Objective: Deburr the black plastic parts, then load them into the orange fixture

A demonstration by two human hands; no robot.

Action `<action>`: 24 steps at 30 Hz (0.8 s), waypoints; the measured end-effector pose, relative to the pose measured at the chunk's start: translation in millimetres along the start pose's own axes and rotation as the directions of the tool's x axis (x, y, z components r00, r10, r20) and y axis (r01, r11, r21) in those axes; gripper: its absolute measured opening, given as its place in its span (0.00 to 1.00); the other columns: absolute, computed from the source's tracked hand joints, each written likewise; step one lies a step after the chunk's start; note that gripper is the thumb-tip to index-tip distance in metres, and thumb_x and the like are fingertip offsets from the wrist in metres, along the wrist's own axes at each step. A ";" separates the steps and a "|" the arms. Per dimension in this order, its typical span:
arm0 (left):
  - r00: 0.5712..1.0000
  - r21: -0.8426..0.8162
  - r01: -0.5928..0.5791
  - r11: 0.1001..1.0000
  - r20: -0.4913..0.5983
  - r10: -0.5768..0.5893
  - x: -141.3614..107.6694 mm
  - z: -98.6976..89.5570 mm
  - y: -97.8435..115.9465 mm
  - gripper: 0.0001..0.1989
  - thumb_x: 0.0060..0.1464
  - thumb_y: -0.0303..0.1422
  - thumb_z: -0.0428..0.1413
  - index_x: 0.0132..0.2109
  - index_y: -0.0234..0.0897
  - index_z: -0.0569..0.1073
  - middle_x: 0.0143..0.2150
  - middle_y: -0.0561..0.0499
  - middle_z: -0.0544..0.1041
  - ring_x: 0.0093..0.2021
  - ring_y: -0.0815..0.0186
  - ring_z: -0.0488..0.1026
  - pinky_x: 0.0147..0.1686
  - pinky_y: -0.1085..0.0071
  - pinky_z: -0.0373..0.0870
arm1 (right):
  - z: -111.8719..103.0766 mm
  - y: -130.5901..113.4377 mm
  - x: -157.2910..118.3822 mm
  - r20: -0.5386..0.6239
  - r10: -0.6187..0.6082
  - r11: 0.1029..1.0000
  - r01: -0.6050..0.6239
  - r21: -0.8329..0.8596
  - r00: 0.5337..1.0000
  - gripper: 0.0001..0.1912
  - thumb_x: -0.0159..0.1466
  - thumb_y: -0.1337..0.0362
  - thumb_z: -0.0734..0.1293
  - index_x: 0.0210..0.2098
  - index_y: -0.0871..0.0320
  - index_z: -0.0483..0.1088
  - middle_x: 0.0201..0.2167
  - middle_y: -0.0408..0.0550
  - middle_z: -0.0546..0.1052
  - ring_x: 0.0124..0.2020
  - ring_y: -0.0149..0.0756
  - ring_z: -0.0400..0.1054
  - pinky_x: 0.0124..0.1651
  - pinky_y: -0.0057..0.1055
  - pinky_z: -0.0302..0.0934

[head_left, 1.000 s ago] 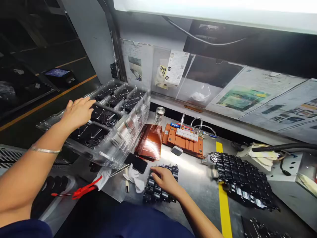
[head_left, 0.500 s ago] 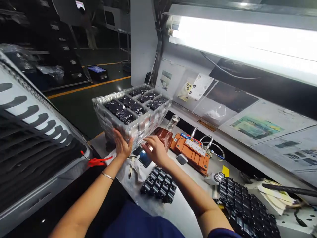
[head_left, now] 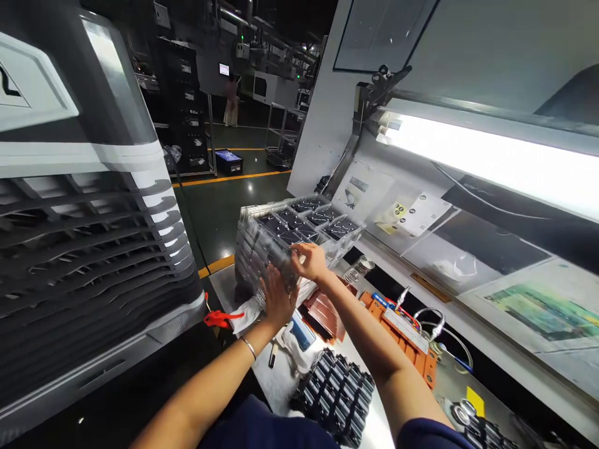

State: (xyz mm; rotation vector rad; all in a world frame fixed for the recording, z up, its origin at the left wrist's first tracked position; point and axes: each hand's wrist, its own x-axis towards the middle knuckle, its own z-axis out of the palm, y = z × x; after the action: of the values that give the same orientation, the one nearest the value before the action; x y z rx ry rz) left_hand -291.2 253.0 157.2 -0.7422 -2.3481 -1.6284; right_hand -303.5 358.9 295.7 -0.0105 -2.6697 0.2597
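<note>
A stack of clear plastic trays point(head_left: 256, 249) stands at the far end of the bench, its top compartments filled with black molded parts point(head_left: 292, 226). My left hand point(head_left: 279, 298) lies against the front corner of the stack, fingers stretched out. Higher up, my right hand point(head_left: 309, 260) has its fingers curled at the near rim of the top tray, thumb and forefinger pinched there. Closer to me, rows of black parts point(head_left: 337, 393) rest on the bench. Between them and the stack are a blue phone-like slab point(head_left: 303, 332), a white cloth point(head_left: 292, 352) and copper-coloured sheets point(head_left: 327, 312).
An orange fixture point(head_left: 402, 333) with hoses sits to the right, near a glass jar point(head_left: 359, 268). Red-handled pliers or snips point(head_left: 222, 318) lie at the left bench edge. A large grey-and-white slatted machine point(head_left: 93, 249) flanks the left. A lit tube lamp point(head_left: 486, 159) hangs overhead. A person point(head_left: 231, 100) stands far off.
The view has swung left and up. My right hand has risen from low beside the stack to the top tray's rim. My left hand remains against the stack's corner.
</note>
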 end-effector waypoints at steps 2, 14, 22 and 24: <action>0.998 -0.084 0.047 0.995 0.046 -0.043 1.3 -9.9 4.7 0.40 0.58 0.48 0.49 0.64 0.17 0.54 0.68 0.21 0.49 0.70 0.44 0.40 0.65 0.45 0.30 | -15.3 4.3 17.8 -0.060 0.006 1.000 -0.005 0.019 0.998 0.10 0.60 0.66 0.61 0.36 0.57 0.75 0.30 0.50 0.79 0.31 0.37 0.72 0.39 0.35 0.65; 0.814 -0.667 0.566 0.484 0.359 -0.457 57.0 -129.3 52.5 0.36 0.57 0.52 0.50 0.65 0.41 0.49 0.62 0.34 0.65 0.52 0.54 0.74 0.40 0.61 0.75 | -51.2 -83.4 -3.1 -0.132 -0.249 0.962 0.261 0.084 0.959 0.13 0.63 0.57 0.60 0.36 0.57 0.73 0.19 0.44 0.71 0.22 0.35 0.65 0.31 0.34 0.63; 0.673 -0.744 0.612 0.267 0.312 -0.671 -4.2 -231.6 55.2 0.33 0.44 0.32 0.63 0.56 0.44 0.59 0.44 0.48 0.72 0.31 0.66 0.74 0.27 0.67 0.73 | -118.0 -75.0 -23.8 -0.016 -0.079 0.976 0.081 0.204 0.997 0.21 0.66 0.50 0.58 0.46 0.55 0.74 0.41 0.54 0.79 0.42 0.40 0.73 0.47 0.40 0.67; 0.680 -0.730 0.617 0.295 0.306 -0.666 -36.7 -256.3 51.5 0.30 0.45 0.32 0.61 0.55 0.44 0.59 0.43 0.50 0.71 0.33 0.65 0.73 0.28 0.67 0.73 | -132.2 -47.6 -32.3 -0.007 -0.031 0.973 0.032 0.229 0.999 0.24 0.66 0.50 0.57 0.46 0.58 0.75 0.39 0.61 0.79 0.39 0.45 0.74 0.43 0.44 0.67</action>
State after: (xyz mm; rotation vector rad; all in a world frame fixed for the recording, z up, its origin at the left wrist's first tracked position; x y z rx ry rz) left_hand -266.1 21.2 281.1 0.3282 -1.8250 -3.0944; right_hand -214.5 334.5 406.4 0.1040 -2.6182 0.5557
